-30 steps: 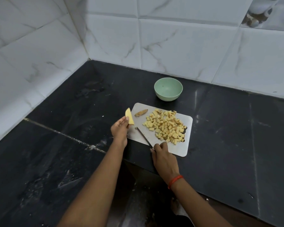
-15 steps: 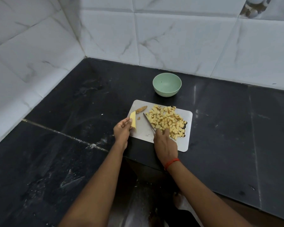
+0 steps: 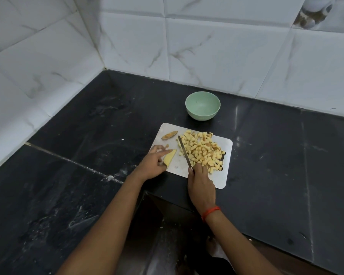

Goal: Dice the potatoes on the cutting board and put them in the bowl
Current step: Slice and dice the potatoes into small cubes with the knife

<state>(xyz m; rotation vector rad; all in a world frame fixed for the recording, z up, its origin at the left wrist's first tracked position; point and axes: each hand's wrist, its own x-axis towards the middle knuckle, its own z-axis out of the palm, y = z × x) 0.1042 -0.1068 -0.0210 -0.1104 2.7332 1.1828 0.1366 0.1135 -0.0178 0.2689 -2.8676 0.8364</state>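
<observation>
yellow potato wedge (image 3: 170, 156), held up a moment ago, now lies at the cutting board's (image 3: 220, 181) left edge under the left hand's (image 3: 153, 165) loosely straight fingers, the right hand (image 3: 201, 181) gripping the knife (image 3: 184, 150) beside the dice (image 3: 202, 150), so more dicing looks due before the bowl (image 3: 203, 105).

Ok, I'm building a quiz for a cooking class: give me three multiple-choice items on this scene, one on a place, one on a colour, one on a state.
1. Where does the bowl stand relative to the cutting board? A on it; B on the counter beyond its far edge; C on the floor.
2. What colour is the bowl? A pale green; B red; C black.
3. The bowl is: A full; B empty of potato; C upturned.
Key: 1 B, it sits apart from the board; 2 A, wall and inside are pale green; 3 B, the diced potato lies heaped on the board, by the knife in the right hand.
</observation>
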